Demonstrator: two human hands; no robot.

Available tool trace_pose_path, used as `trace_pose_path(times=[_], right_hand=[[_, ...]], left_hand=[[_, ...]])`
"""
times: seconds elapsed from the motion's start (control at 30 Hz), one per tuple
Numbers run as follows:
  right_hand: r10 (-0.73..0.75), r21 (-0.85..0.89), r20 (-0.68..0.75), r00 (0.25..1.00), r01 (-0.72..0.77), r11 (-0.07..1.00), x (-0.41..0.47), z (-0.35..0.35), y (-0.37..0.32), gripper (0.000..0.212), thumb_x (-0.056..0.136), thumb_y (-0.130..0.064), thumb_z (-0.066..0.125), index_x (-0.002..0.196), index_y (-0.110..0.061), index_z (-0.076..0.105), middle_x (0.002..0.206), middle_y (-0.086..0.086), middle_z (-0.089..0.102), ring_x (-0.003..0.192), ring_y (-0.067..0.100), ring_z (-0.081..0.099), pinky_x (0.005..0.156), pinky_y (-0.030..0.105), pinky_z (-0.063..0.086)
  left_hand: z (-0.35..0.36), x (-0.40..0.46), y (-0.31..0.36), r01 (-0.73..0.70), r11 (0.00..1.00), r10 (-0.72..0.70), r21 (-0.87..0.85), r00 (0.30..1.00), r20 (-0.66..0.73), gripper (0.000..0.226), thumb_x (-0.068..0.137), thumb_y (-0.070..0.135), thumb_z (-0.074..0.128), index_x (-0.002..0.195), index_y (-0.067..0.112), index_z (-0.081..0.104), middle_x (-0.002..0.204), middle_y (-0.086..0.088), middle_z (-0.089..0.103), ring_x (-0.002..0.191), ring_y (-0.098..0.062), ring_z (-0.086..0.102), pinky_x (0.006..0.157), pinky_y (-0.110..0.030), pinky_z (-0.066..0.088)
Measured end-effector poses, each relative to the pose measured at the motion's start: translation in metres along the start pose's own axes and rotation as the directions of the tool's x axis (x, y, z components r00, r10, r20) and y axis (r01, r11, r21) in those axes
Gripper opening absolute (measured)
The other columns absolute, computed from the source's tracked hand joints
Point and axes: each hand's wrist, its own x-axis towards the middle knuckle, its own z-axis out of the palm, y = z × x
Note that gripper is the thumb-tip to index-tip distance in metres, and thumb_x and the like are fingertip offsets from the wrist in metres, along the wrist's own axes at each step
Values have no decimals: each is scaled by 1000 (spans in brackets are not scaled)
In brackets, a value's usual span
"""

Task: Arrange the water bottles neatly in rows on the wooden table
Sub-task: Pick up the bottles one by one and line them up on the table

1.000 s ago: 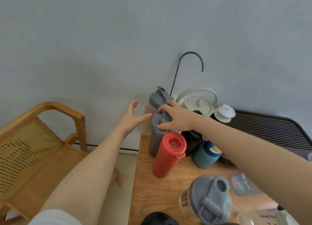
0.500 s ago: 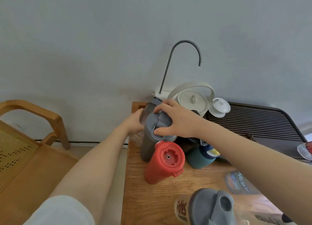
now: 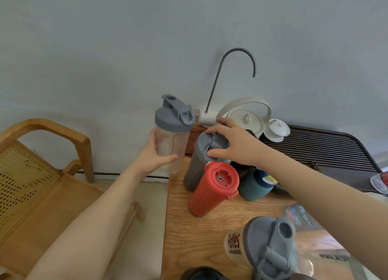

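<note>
**Inspector:** Report your left hand.

**Me:** My left hand [image 3: 154, 158] is wrapped round the clear shaker bottle [image 3: 172, 137], thumb across the front and fingers behind. The bottle has a grey flip lid, stands upright and is held off the wooden table [image 3: 184, 233], out past its left edge and to the left of the dark grey bottle [image 3: 199, 164].

**Inspector:** Right hand?

**Me:** My right hand [image 3: 235, 143] sits on the lid of the dark grey bottle, fingers curled over the top and thumb pressed on the near side of the cap. That bottle stands on the table near its far left corner.

**Inspector:** What stands round the dark grey bottle?

**Me:** The red bottle [image 3: 212, 189] is just in front of it, touching or nearly so; I cannot tell which. The teal bottle [image 3: 255, 187] is to its right, partly under my forearm. A second shaker with a grey lid [image 3: 266, 246] stands well nearer to me, by the table's front. A flat printed pouch [image 3: 300, 216] lies to the right of the red bottle.

**Inspector:** Behind it?

**Me:** A cream kettle [image 3: 245, 118] with a hooped handle, a gooseneck spout [image 3: 233, 59] rising from a white base, and a white lid [image 3: 277, 129] resting on a dark slatted tray [image 3: 325, 149].

**Inspector:** To the left of the table?

**Me:** A wooden cane-seat chair [image 3: 42, 174].
</note>
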Motion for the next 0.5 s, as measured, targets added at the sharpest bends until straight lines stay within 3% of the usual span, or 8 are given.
trace_pose_path(times=[0.1,0.23,0.33,0.43,0.5], right_hand=[[11,13,-28,1000,-11,1000,-5,2,-3,65,78,-33,70,135,-20,40,150,7,21,136,24,31,107,32,29],[0,-5,-17,1000,-1,1000,-9,-1,-6,67,79,-31,69,137,-18,37,154,5,17,137,22,29,104,27,29],[-15,-109,22,1000,18,994,-14,-5,-7,59,83,-32,64,137,-23,40,157,5,10,139,27,27,108,36,29],[-165,-209,-162,973,129,969,-37,-14,-18,46,85,-42,51,127,-23,51,143,6,39,123,28,44,99,42,40],[-276,-343,-101,956,226,912,-56,-13,-26,50,81,-55,45,119,-23,54,124,2,51,104,24,54,83,36,47]], left_hand=[[5,-10,2,-29,998,30,-64,1000,10,92,63,9,82,132,26,25,121,15,45,107,3,46,92,-20,41],[9,-20,-4,-20,995,22,-95,1000,20,94,53,25,82,129,33,28,119,16,47,106,5,45,82,-12,38],[7,-19,-3,-6,997,9,-83,999,37,90,61,14,84,129,35,28,124,11,47,113,-5,46,95,-24,40],[6,-19,0,-3,998,5,-56,999,48,89,67,7,79,135,30,27,129,6,45,119,-9,42,98,-30,36],[5,-19,-2,4,999,-2,-48,999,44,90,67,9,79,137,28,27,131,4,46,120,-10,42,98,-29,35]])
